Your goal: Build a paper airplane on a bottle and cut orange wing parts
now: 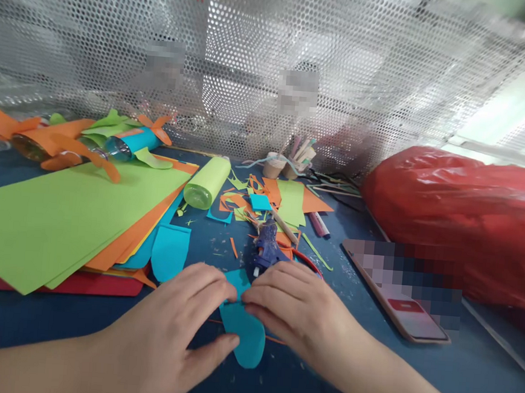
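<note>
A blue paper cutout [245, 334] with a rounded end lies in front of me on the table. At its upper left edge my left hand [189, 318] grips it with bent fingers, the thumb lower down beside the paper. My right hand [294, 308] pinches the opposite edge, its fingers together at a crease across the piece. Just beyond my hands is a dark blue glue gun [268, 245], partly behind my right fingers. Another blue paper cutout [170, 253] with a folded top edge rests to the left.
Coloured paper sheets [74, 212] are stacked at left, with paper-covered bottles [135, 141] behind. A green-wrapped bottle [208, 183] lies near paper scraps [243, 204]. At right are a marker [319, 224], a phone [410, 314] and a red plastic bag [461, 218]. Perforated metal [237, 55] stands behind.
</note>
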